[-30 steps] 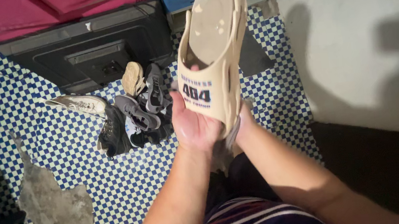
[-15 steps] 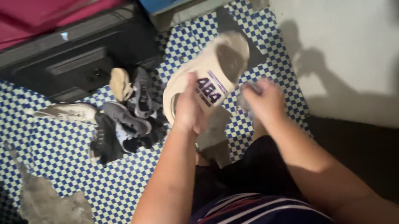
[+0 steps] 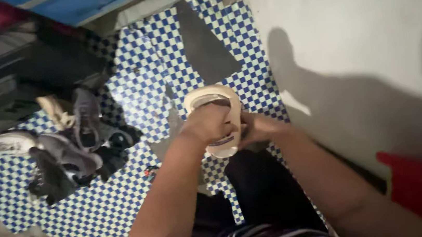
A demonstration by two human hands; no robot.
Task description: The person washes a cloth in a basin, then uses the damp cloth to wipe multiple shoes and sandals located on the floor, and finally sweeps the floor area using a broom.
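So the slide is a beige foam one, held low in front of my knees over the blue-and-white checkered floor, not resting on it as far as I can tell. Its long axis runs away from me, the far rounded end pointing toward the wall, the near end down by my wrists. My left hand is wrapped over the top of it, fingers curled shut around the strap, so that's the hand closest and doing the carrying. My right hand sits just beside the slide's right edge, touching it, fingers bunched together; could be pinching something small, honestly too blurry to tell. Off to the left there's a pile of dark shoes well apart from all this, and a white wall on the right.
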